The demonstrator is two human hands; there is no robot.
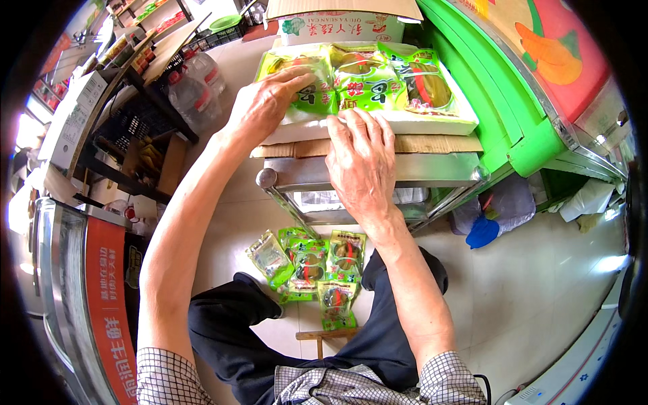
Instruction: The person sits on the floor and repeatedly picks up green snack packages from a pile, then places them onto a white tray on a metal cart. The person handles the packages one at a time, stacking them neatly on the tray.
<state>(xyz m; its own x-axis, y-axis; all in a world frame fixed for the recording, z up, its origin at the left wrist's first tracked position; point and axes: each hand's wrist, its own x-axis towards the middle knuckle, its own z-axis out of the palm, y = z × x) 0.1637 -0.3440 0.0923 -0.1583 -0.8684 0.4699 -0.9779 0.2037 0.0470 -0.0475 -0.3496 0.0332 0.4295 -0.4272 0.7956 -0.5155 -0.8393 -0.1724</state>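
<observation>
My left hand [271, 98] rests on the left one of three green plastic packets of pickled vegetables, its fingers stretched over the top. Beside that left packet [316, 104] lie a middle packet [368, 93] and a right packet [428, 83], side by side in a white foam tray [455, 125]. My right hand [362, 162] is at the tray's front edge, fingers apart, fingertips by the middle packet's lower end. Its palm and thumb are hidden. Flattened cardboard [438, 144] lies between the tray and a stainless steel stand [435, 169].
Several more packets [309, 268] lie on the floor between my feet, near a wooden stool [324, 335]. Behind the tray is a printed carton [344, 29]. A green counter [486, 91] borders the right; large water bottles [190, 96] and shelving [136, 83] stand left.
</observation>
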